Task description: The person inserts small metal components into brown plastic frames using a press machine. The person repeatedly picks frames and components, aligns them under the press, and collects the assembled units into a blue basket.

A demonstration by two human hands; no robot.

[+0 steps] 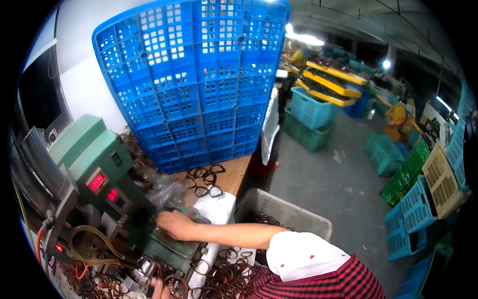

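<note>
My right hand [174, 224] reaches left across the bench and lies on the bed of a green machine [94, 174], fingers curled by its dark working head [142, 217]. Whether they grip a part is hidden. Only a few fingers of my left hand [159, 289] show at the lower edge, among a heap of brown ring-shaped frames [226, 276]; what they hold cannot be made out. The machine has two red number displays [97, 181] and yellowish hoses [92, 249] looped in front.
A big blue lattice crate [199, 84] leans upright behind the bench. Dark frames [204, 180] lie on the wooden top [239, 169]. A pale bin [294, 214] with brown frames stands to my right. Teal, green and blue crates [311, 109] stand on the floor beyond.
</note>
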